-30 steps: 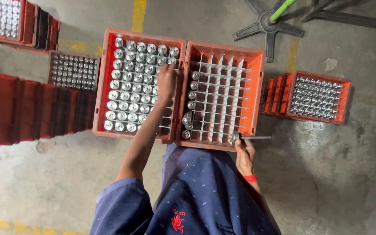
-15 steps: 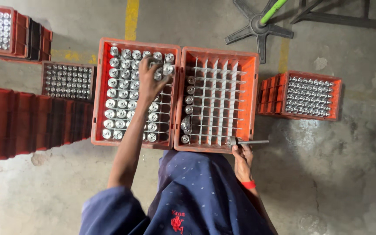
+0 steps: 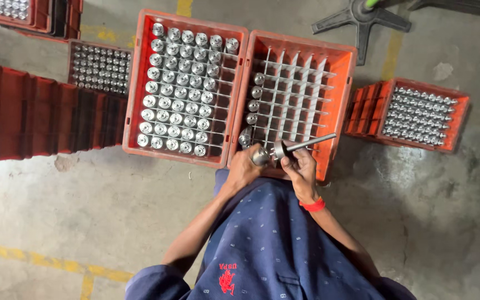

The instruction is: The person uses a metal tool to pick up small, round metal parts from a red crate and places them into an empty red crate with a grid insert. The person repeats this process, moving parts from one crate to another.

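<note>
Two orange crates stand side by side on the floor. The left crate (image 3: 134, 94) is nearly full of shiny metal cylinders (image 3: 176, 91). The right crate (image 3: 343, 105) has a white divider grid, with several cylinders in its leftmost column (image 3: 254, 105). My left hand (image 3: 244, 166) holds one metal cylinder (image 3: 260, 156) at the right crate's near edge. My right hand (image 3: 301, 166) grips a metal rod tool (image 3: 301, 146) with a round head, its head close to that cylinder. A red band circles my right wrist.
Another orange crate of cylinders (image 3: 418, 114) sits to the right. A smaller tray of parts (image 3: 98, 66) lies at the left beside a row of stacked red crates (image 3: 34, 111). A dark chair base (image 3: 362, 16) stands at the top. Concrete floor with yellow lines.
My left hand has come back from over the left crate with a cylinder and now meets my right hand at the right crate's near edge. The rod tool has lifted toward it.
</note>
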`<state>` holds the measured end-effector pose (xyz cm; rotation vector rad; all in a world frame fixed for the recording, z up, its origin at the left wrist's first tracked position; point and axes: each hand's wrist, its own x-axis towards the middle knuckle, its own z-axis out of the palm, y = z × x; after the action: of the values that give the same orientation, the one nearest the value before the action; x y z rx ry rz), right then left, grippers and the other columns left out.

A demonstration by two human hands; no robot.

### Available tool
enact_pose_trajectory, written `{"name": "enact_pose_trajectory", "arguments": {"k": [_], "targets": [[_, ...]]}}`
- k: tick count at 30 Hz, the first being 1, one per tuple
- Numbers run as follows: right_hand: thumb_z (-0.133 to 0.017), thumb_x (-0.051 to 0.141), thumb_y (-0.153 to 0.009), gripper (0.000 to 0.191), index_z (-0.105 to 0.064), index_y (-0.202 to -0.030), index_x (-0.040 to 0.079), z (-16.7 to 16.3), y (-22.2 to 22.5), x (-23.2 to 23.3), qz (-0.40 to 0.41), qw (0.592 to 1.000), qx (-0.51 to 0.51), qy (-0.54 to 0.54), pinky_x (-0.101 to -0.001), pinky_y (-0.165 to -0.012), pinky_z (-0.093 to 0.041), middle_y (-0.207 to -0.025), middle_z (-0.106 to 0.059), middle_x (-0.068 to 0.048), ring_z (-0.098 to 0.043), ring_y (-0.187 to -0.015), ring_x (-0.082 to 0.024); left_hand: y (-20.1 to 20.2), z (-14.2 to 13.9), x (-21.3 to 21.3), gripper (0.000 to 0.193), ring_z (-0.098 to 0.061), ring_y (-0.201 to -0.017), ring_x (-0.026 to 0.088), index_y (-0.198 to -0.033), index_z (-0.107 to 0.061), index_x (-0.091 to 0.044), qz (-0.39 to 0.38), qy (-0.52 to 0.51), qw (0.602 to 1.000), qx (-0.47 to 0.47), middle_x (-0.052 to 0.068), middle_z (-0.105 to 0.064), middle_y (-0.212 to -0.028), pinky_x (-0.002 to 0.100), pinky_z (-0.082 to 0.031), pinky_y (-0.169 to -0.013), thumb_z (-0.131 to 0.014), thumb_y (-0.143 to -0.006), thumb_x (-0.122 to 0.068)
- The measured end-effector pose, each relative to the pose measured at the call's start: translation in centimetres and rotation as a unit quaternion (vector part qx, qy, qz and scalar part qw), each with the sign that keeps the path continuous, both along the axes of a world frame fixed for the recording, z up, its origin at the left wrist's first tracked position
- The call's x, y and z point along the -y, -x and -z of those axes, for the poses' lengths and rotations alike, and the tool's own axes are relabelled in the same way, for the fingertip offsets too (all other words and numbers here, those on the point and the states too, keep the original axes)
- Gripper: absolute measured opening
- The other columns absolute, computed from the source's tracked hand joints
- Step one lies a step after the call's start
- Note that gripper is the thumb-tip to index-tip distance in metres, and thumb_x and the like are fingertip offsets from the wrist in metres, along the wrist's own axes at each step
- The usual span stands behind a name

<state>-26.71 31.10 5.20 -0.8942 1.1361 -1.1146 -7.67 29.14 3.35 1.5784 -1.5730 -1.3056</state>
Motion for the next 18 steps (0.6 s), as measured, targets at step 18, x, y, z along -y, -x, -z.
{"name": "enact_pose_trajectory", "arguments": {"k": [18], "targets": [[-0.066,0.004,-0.101,0.036,-0.060,-0.135,-0.006,6.0,7.9,1.1,0.065,0.993,0.090,-0.046,-0.0267,-0.097,-0.044,-0.123,-0.063,-0.007,-0.056,-0.108,-0.012,-0.2,2.0,4.5,0.064,-0.071,-0.098,0.039,-0.131,-0.058,-0.005,0.151,-0.057,0.985,0.057,0.024,-0.073,-0.105,0.047,-0.054,-0.083,-0.080,-0.085,-0.045]]}}
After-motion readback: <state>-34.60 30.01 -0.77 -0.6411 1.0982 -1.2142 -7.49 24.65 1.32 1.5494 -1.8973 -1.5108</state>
